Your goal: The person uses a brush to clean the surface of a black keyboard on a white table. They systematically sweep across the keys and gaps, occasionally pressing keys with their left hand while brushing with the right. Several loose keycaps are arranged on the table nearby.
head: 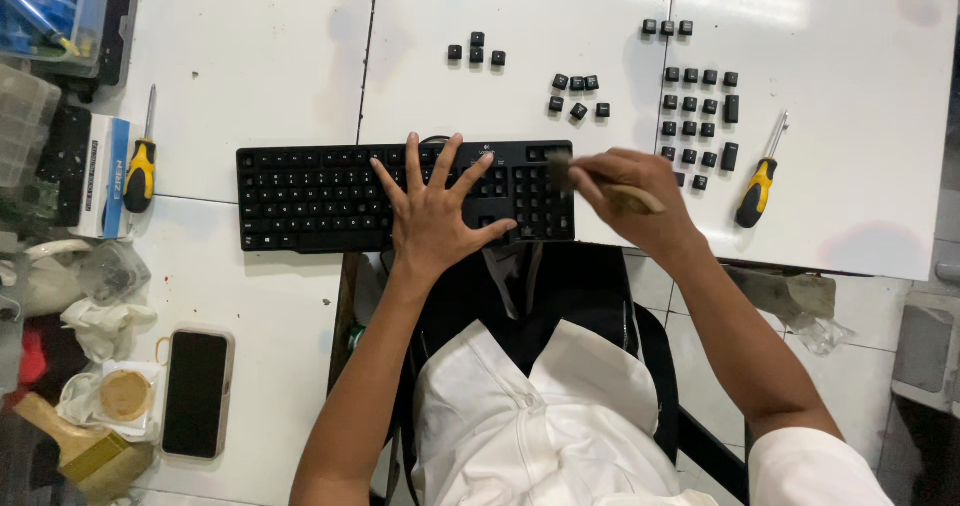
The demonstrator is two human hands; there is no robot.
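A black keyboard (320, 196) lies across white tables, with keys gone from its right end. My left hand (435, 206) rests flat on it with fingers spread, pressing on the middle-right part. My right hand (630, 196) grips a small wooden-handled brush (560, 173), its dark bristles on the keyboard's right end. Loose black keycaps (697, 116) lie in groups on the table beyond the keyboard, with a smaller keycap cluster (578, 94) further left.
A yellow-handled screwdriver (758, 188) lies right of the keycaps, another screwdriver (141, 166) left of the keyboard by a box (105, 176). A phone (195, 391) lies face up at lower left, beside rags and a wooden-handled brush (70, 446). Plastic bins (45, 11) stand at top left.
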